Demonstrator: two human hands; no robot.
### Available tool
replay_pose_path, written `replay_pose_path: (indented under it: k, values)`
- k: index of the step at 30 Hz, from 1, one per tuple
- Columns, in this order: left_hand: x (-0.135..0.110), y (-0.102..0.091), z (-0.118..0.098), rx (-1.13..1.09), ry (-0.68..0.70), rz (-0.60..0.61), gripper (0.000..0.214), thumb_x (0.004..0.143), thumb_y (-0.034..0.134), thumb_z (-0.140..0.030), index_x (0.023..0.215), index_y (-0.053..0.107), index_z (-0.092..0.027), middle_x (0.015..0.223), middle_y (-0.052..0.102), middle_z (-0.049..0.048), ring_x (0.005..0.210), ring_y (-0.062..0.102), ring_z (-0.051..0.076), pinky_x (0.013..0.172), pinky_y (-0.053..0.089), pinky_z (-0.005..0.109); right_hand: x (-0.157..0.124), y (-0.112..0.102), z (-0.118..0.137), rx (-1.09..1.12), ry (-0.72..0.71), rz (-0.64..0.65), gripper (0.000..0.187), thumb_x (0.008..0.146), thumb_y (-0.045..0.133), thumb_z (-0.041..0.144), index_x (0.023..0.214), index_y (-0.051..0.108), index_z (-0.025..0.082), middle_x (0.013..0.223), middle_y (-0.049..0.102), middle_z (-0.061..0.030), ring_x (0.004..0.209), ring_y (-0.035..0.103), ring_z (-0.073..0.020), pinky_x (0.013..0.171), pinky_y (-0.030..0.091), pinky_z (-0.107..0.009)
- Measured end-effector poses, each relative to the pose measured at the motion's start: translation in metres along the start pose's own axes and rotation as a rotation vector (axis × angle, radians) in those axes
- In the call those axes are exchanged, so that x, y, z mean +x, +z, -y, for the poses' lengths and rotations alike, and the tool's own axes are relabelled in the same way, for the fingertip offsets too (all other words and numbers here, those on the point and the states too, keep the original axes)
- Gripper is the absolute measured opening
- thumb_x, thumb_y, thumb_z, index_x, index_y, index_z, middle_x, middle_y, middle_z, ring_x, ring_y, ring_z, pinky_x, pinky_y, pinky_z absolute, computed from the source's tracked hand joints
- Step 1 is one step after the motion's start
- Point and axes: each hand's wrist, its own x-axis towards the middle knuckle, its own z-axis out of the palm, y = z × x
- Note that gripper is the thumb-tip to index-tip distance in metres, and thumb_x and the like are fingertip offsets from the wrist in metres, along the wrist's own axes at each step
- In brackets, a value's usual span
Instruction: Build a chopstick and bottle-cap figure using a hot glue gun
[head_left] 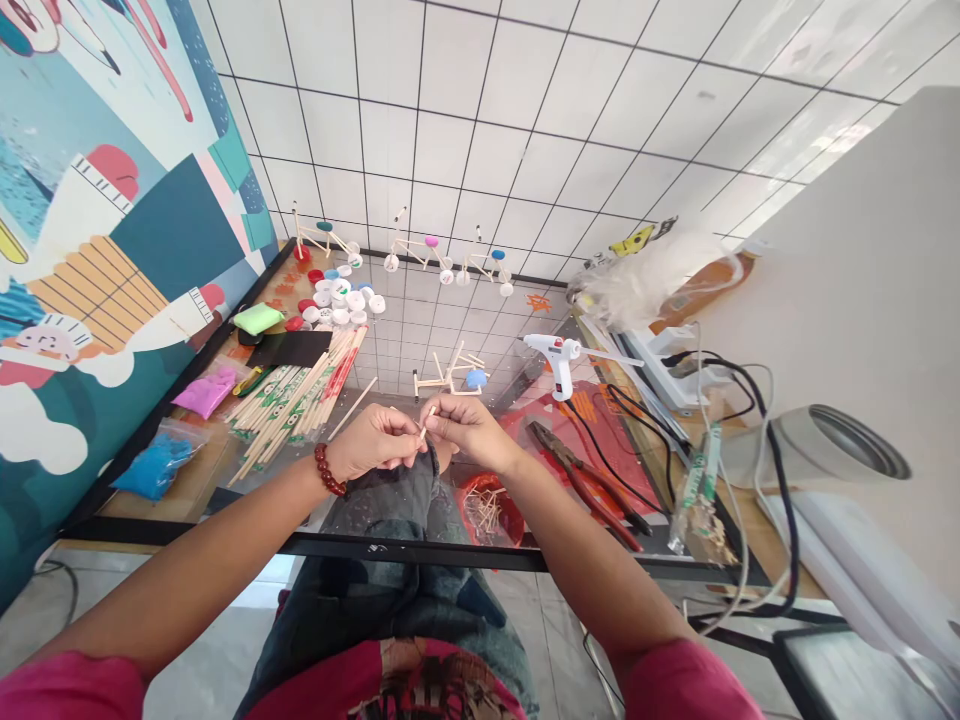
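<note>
Close together over the glass tabletop, my left hand [379, 440] and my right hand [466, 425] are both closed in a pinch. Between the fingertips is a short pale wooden stick [424, 428], gripped from both sides; much of it is hidden by the fingers. Just beyond my hands lies a partly built stick frame [450, 376] with a blue clay piece [476, 379] at its right. A single loose chopstick [352, 408] lies beside my left hand.
Wooden chopsticks [300, 400], bottle caps [341, 295] and clay bags [159, 462] lie left. Several bicycle models, one with a pink seat [431, 242], line the back. At right are a glue gun [556, 362], pliers [581, 475] and cables; a red bowl [512, 520] holds stick bits.
</note>
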Motion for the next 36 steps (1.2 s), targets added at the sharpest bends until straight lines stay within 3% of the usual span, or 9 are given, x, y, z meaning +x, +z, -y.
replay_pose_path:
  k: [6,11,17,24,36]
  values:
    - [-0.0004,-0.0011,0.0008,0.032,0.009,0.045,0.019,0.071,0.064,-0.027,0.072,0.07,-0.01,0.054,0.063,0.0031,0.037,0.044,0.006,0.036,0.03,0.018,0.0005,0.0008,-0.0005,-0.074,0.048,-0.036,0.037,0.082,0.066,0.053,0.073,0.059,0.018,0.064,0.055,0.0027,0.059,0.046,-0.0104,0.06,0.038,-0.025]
    - [0.0016,0.0,0.0035,0.149,0.048,-0.042,0.03,0.076,0.07,-0.038,0.064,0.066,-0.011,0.053,0.059,0.002,0.042,0.043,0.005,0.04,0.031,0.018,0.0016,-0.0006,0.0007,-0.112,0.048,-0.108,0.036,0.08,0.066,0.051,0.071,0.057,0.018,0.063,0.052,0.0032,0.059,0.045,-0.0101,0.059,0.038,-0.025]
    - [0.0038,-0.0057,0.0051,0.004,0.01,0.088,0.034,0.082,0.064,-0.041,0.079,0.072,-0.008,0.062,0.063,0.0056,0.044,0.045,0.006,0.039,0.03,0.018,0.0028,-0.0028,0.0001,-0.073,0.039,-0.091,0.038,0.08,0.066,0.053,0.069,0.056,0.018,0.06,0.05,0.0043,0.057,0.044,-0.01,0.059,0.037,-0.025]
    - [0.002,-0.0069,0.0001,0.067,-0.015,0.095,0.02,0.073,0.065,-0.028,0.07,0.071,-0.009,0.054,0.063,0.0041,0.036,0.043,0.005,0.036,0.029,0.017,0.0017,0.0002,0.0017,-0.016,0.082,-0.008,0.039,0.079,0.068,0.054,0.071,0.058,0.018,0.059,0.051,0.0042,0.055,0.042,-0.0093,0.054,0.033,-0.024]
    - [-0.0004,-0.0038,0.0021,-0.088,-0.001,0.059,0.022,0.067,0.072,-0.031,0.064,0.07,-0.009,0.045,0.059,0.0024,0.032,0.04,0.004,0.033,0.024,0.016,-0.0011,-0.0003,0.0012,0.116,0.01,0.028,0.034,0.078,0.073,0.05,0.078,0.063,0.018,0.065,0.058,0.0022,0.06,0.048,-0.0103,0.058,0.038,-0.024]
